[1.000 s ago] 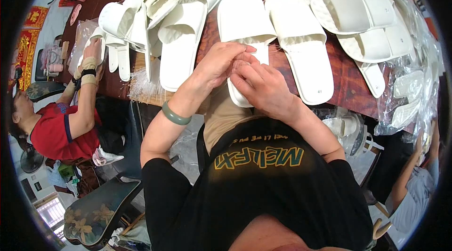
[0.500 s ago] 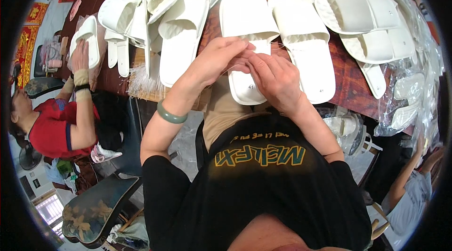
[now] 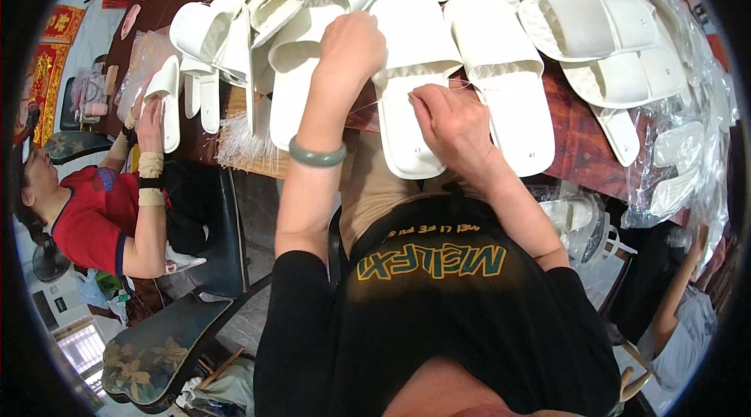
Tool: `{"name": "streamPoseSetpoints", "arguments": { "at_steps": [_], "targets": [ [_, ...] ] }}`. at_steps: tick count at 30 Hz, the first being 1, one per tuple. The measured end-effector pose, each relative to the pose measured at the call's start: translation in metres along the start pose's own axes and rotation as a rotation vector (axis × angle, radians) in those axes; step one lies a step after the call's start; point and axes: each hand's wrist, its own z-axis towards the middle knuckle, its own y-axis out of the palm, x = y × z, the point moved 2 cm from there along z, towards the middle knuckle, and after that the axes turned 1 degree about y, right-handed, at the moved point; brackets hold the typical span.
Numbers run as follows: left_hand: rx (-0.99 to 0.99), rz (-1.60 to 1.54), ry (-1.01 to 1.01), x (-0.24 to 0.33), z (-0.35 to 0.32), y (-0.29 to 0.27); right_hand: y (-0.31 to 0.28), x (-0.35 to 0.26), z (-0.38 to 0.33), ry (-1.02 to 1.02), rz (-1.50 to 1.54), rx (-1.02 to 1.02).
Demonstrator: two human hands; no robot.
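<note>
left hand [image 3: 353, 43] on white slipper [image 3: 411, 65] strap | right hand [image 3: 450, 124] pinching thin thread over sole

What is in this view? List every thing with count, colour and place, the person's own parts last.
white foam slide slippers: many, white, piled across the table's far side
dark red-brown wooden table: one, under the slippers
clear plastic bags: several, transparent, right table edge
bundle of thin clear threads: one, left of the person
co-worker in red top: one, far left, holding a slipper
green bangle: one, left wrist
left hand: raised over a slipper strap
right hand: pinching at the near slipper
</note>
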Motion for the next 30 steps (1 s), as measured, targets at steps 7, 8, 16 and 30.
{"name": "streamPoseSetpoints", "arguments": {
  "at_steps": [7,8,16,30],
  "targets": [
    [0.028,0.097,-0.257,0.007,0.031,0.016,-0.005,0.005,-0.003,-0.01,0.033,0.015],
    [0.071,0.083,-0.248,0.007,0.032,0.017,-0.006,0.007,-0.004,-0.005,0.029,0.018],
    [0.186,0.114,-0.203,0.004,0.032,0.029,-0.032,0.0,-0.01,0.155,0.414,0.11],
    [0.162,-0.477,0.235,0.036,0.034,0.009,-0.073,0.036,-0.038,0.479,0.4,0.239]
  ]
}}
